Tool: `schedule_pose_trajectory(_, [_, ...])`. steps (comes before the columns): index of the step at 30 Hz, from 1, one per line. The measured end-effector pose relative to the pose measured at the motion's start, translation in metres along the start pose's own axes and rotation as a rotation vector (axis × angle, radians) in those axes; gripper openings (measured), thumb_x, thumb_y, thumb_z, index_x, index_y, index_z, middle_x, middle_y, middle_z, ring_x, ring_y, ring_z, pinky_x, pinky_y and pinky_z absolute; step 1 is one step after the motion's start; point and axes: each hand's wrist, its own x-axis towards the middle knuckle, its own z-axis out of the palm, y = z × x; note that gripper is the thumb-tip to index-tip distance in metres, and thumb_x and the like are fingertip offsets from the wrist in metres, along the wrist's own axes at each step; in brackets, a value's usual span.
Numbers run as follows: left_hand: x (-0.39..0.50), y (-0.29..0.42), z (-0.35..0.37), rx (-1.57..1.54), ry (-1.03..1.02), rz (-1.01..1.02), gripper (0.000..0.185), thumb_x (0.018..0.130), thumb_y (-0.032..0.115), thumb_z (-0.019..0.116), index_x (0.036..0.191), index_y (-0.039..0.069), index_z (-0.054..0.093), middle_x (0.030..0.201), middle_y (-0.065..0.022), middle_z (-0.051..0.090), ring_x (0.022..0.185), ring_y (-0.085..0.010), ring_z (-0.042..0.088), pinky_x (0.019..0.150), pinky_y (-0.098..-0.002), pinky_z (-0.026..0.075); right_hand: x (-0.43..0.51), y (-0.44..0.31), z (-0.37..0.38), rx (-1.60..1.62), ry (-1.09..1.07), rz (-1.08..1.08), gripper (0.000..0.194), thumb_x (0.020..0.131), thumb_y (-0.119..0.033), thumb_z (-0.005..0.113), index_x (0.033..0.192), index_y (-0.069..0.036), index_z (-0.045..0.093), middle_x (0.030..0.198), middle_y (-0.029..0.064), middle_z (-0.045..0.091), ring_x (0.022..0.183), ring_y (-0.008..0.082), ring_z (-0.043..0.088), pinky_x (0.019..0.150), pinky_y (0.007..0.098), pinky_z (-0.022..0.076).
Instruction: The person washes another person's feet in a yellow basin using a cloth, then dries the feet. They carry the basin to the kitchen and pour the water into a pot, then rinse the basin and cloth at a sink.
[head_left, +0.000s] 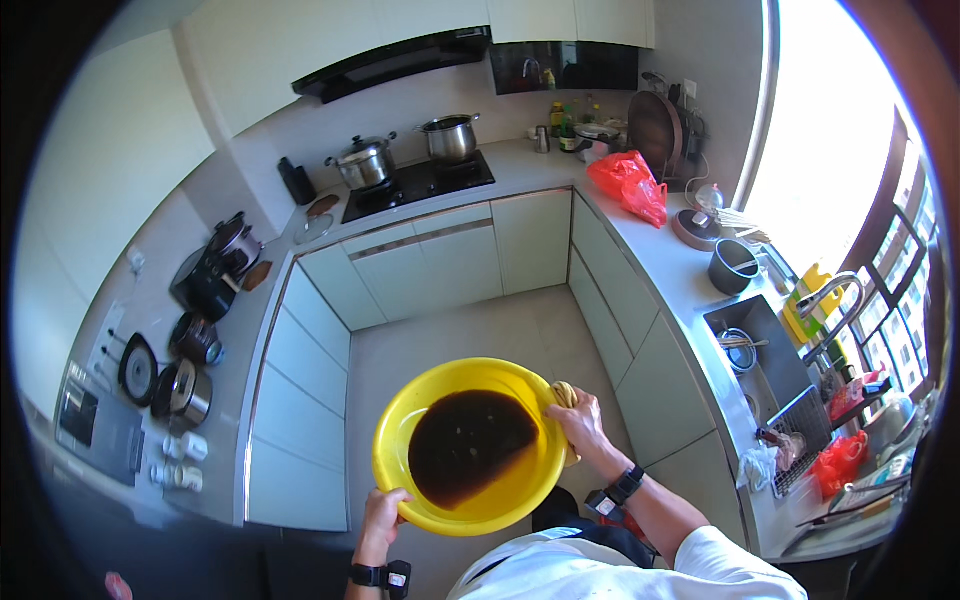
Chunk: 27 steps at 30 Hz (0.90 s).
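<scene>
A round yellow plastic basin (409, 390) is held in front of my body, over the kitchen floor. Dark brown liquid (472, 446) covers much of its bottom, pooled away from the lower right side. My left hand (384, 514) grips the rim at the lower left, thumb on top. On the right side, my right hand (581, 424) holds the rim together with a folded yellowish cloth (564, 394). The fingers under the basin are hidden. Each wrist wears a black strap with a small device.
Counters run along three sides. Two steel pots (367, 163) stand at the black cooktop (420, 187). A sink (772, 356) with a curved faucet (836, 289) lies right, near a red plastic bag (630, 184). Small appliances, including a rice cooker (191, 394), line the left counter (232, 375).
</scene>
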Motion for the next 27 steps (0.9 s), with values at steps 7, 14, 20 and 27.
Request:
schedule_pose_trajectory(7, [0.141, 0.113, 0.057, -0.028, 0.027, 0.026, 0.036, 0.083, 0.008, 0.066, 0.116, -0.004, 0.062, 0.104, -0.0132, 0.07, 0.085, -0.0242, 0.072, 0.07, -0.0349, 0.062, 0.175, -0.036, 0.036, 0.023, -0.026, -0.004, 0.034, 0.075, -0.013, 0.076, 0.104, 0.003, 0.07, 0.092, 0.0096, 0.073, 0.08, 0.0165, 0.07, 0.079, 0.0314, 0.0592])
schedule_pose_trajectory(14, [0.274, 0.217, 0.095, -0.025, -0.032, 0.006, 0.036, 0.084, 0.008, 0.065, 0.118, -0.003, 0.063, 0.104, -0.0129, 0.07, 0.085, -0.0246, 0.072, 0.07, -0.0363, 0.061, 0.341, -0.092, 0.066, -0.026, -0.047, -0.024, 0.033, 0.076, -0.014, 0.076, 0.103, 0.003, 0.069, 0.093, 0.0102, 0.074, 0.08, 0.0177, 0.072, 0.079, 0.0323, 0.0596])
schedule_pose_trajectory(20, [0.399, 0.304, 0.108, -0.006, -0.123, 0.022, 0.034, 0.084, 0.008, 0.064, 0.117, -0.004, 0.064, 0.102, -0.013, 0.07, 0.083, -0.0254, 0.071, 0.069, -0.0368, 0.06, 0.456, -0.122, 0.102, -0.044, -0.02, -0.05, 0.04, 0.076, -0.02, 0.076, 0.107, 0.005, 0.07, 0.094, 0.014, 0.074, 0.083, 0.0218, 0.073, 0.079, 0.0352, 0.0591])
schedule_pose_trajectory(27, [0.535, 0.446, 0.124, 0.077, -0.187, 0.093, 0.032, 0.085, 0.008, 0.063, 0.115, -0.003, 0.065, 0.102, -0.0136, 0.071, 0.085, -0.0238, 0.071, 0.071, -0.0361, 0.06, 0.587, -0.176, 0.158, -0.037, 0.05, -0.097, 0.041, 0.078, -0.023, 0.075, 0.106, 0.005, 0.068, 0.091, 0.0161, 0.074, 0.08, 0.0232, 0.072, 0.075, 0.036, 0.059])
